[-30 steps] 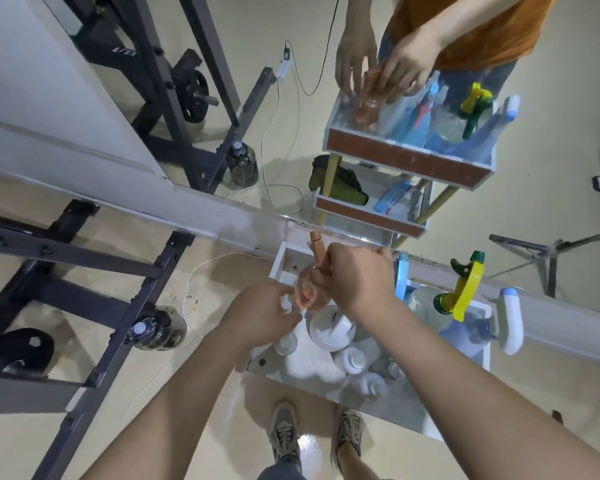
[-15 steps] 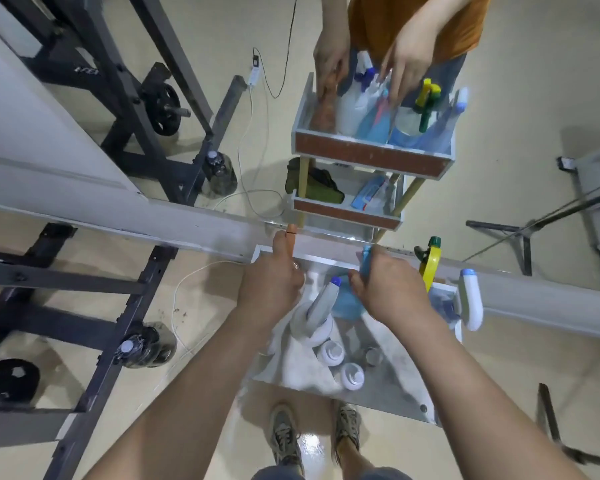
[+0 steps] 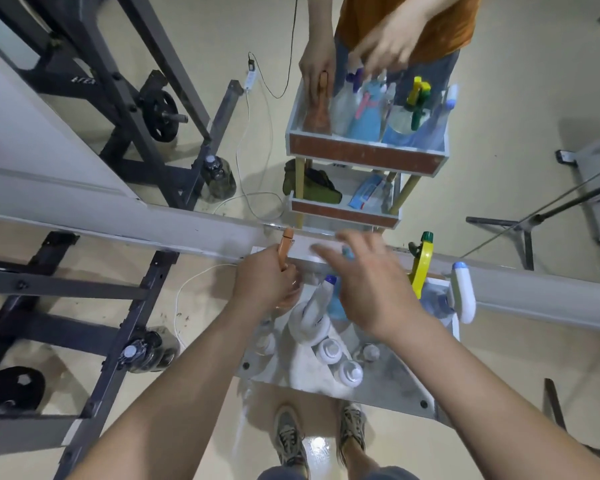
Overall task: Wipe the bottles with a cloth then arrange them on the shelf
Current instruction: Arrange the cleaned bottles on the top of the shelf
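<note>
Head view: the left hand [image 3: 267, 285] is curled round a brown bottle [image 3: 285, 247] at the far left corner of the shelf [image 3: 395, 386]; the bottle's neck sticks up past the knuckles, and its lower part is hidden by the hand. The right hand [image 3: 371, 289] holds nothing. Its fingers are spread and blurred, hovering above a blue bottle [image 3: 336, 306] that stands in the shelf. Just left of that, a white bottle [image 3: 312, 306] with a purple cap leans over a white cloth [image 3: 309, 372], which lies crumpled on the shelf floor. Small bottles [image 3: 329, 351] stand on or beside the cloth, seen cap-on from above. At the shelf's right end are a yellow sprayer [image 3: 421, 261] with a green tip and a white bottle with a blue cap [image 3: 463, 296], which sits at the right wall. Beyond the grey rail [image 3: 118, 216] a tiered rack [image 3: 361, 154] of spray bottles shows, with the hands of a person in an orange top over it. Below the shelf are the person's shoes [image 3: 288, 441]; a dark jug [image 3: 149, 348] sits by a black frame [image 3: 118, 334] to the left.
</note>
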The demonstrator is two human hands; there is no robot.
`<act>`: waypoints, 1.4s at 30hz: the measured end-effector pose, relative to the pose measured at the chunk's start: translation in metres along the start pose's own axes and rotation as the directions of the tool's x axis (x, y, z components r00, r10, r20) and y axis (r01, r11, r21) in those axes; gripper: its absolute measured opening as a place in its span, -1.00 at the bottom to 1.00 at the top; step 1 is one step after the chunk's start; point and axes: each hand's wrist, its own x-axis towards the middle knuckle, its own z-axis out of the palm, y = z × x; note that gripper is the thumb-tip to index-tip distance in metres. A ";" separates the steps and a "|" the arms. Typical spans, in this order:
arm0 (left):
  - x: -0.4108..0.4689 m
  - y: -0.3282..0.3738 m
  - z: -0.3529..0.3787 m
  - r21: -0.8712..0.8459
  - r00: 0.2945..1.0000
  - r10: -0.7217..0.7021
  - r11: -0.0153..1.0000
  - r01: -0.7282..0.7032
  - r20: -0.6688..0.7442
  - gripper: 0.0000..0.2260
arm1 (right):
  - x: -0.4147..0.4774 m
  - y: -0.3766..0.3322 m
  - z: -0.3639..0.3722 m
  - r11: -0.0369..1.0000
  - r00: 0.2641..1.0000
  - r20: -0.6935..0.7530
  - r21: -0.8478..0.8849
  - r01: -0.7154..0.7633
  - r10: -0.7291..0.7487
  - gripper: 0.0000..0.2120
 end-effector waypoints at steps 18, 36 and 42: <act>0.001 -0.009 -0.004 0.133 0.997 -0.002 0.991 0.012 -0.077 -0.76 | 0.040 -0.011 0.009 0.760 0.811 0.144 -0.290 0.582 -0.567 -0.77; -0.055 0.042 -0.023 0.141 0.990 0.141 0.980 -0.142 0.019 -0.42 | 0.015 0.039 -0.037 0.974 0.980 -0.013 0.115 -0.195 0.198 -0.44; -0.029 0.041 0.018 0.156 0.991 -0.001 0.988 -0.021 0.137 -0.67 | 0.013 0.029 0.008 0.936 0.920 0.218 0.064 -0.347 0.326 -0.65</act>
